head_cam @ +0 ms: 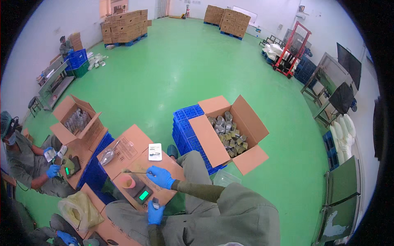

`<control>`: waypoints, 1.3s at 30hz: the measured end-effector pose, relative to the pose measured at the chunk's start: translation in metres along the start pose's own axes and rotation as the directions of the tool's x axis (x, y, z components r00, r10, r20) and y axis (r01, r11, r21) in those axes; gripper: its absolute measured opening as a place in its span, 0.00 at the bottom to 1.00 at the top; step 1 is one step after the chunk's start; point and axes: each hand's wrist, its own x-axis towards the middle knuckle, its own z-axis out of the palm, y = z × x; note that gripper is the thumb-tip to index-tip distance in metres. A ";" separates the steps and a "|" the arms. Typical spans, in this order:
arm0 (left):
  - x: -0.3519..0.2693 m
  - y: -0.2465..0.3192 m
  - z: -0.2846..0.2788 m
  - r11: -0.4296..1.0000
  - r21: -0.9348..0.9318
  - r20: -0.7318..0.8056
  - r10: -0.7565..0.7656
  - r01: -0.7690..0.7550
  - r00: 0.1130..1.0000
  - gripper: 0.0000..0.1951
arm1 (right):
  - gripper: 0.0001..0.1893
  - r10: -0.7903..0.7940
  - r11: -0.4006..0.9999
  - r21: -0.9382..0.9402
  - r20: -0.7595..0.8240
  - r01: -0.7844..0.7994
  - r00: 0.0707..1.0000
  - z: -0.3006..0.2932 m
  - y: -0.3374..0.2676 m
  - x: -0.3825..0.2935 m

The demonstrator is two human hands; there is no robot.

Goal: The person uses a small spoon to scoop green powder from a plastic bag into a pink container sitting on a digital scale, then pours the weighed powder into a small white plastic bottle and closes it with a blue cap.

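My right hand (161, 177), in a blue glove, grips the thin handle of a spoon (137, 172). The spoon's bowl is over a cardboard surface, just beyond a pink cup (127, 181). That cup rests on a dark digital scale (140, 191) with a lit green display. Nearer to me, my left hand (156, 212), also gloved, holds a small grey pouch (156, 203) close to the scale's edge. A white printed packet (155, 152) and a clear plastic scoop (107, 156) lie on the cardboard box top (167, 166).
An open carton (204, 141) of filled pouches stands on blue plastic crates (187, 123). At left, a masked co-worker (23, 153) handles pouches beside another scale (74, 167) and carton (87, 130). A lined yellowish bag (80, 209) is near another person's gloved hand (67, 238).
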 end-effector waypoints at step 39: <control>0.013 0.002 0.002 0.757 0.567 -0.019 0.407 -0.325 0.913 0.21 | 0.11 0.174 0.980 -0.020 0.568 -0.198 0.804 0.006 -0.004 -0.088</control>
